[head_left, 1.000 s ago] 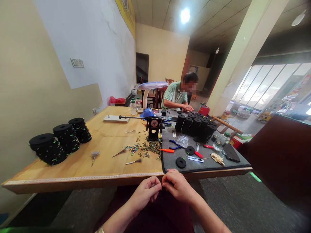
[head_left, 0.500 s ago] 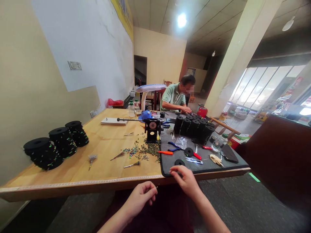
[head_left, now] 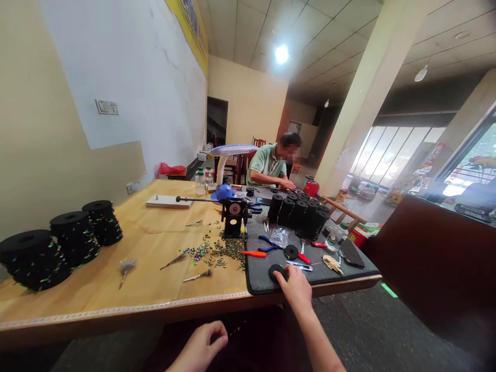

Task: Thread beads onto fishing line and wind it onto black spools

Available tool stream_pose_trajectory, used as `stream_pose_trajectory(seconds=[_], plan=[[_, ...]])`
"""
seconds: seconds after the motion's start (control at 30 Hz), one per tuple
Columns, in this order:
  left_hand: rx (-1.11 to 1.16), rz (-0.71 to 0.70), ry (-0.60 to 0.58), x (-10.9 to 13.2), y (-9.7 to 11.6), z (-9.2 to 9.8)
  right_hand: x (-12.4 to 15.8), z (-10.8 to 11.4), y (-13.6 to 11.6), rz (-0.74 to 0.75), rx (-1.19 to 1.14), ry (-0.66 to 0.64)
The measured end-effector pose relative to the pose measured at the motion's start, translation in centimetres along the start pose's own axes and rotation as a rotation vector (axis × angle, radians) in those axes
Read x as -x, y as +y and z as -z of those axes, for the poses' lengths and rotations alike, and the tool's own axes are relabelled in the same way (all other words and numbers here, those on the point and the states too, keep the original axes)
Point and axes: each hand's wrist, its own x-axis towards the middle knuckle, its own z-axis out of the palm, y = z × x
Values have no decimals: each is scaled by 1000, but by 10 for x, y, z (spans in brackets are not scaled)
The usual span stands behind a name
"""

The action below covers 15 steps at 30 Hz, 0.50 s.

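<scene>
My right hand (head_left: 297, 289) is at the front of the grey mat, its thumb and fingers on the edge of a small flat black spool (head_left: 276, 271). My left hand (head_left: 207, 343) is held below the table's front edge with thumb and fingertips pinched together. From those fingertips a row of tiny pale specks (head_left: 237, 328) runs up to the right, as on a thin line; the line itself is too fine to see. A second flat black spool (head_left: 291, 252) lies behind the first, beside scissors (head_left: 299, 265) with a white blade and a red-handled tool (head_left: 304, 258).
A black winding machine (head_left: 234, 217) stands mid-table behind loose beads and small metal parts (head_left: 228, 249). Tall black spools (head_left: 302, 209) crowd the mat; others (head_left: 73, 235) stand left. Blue pliers (head_left: 267, 243) and an orange tool (head_left: 254, 253) lie nearby. A co-worker (head_left: 267, 165) sits opposite.
My right hand has come down onto the small black spool. My left hand has moved lower and to the left, and the view has shifted slightly.
</scene>
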Motion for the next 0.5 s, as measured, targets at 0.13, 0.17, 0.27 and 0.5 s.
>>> stream_pose_trajectory(seconds=[0.13,0.17,0.27,0.5], plan=[[-88,9,-27,-2,-5,-10,-5,-3,-3,-7,-150,-33],[-111,12,-32,-2,-6,-12,-5,-4,-3,1,-171,-34],[-157,27,-38,0,-5,-11,0,-6,-7,51,-302,-42],[137,-158,133,16,50,21,45,2,-46,-94,-1462,-460]])
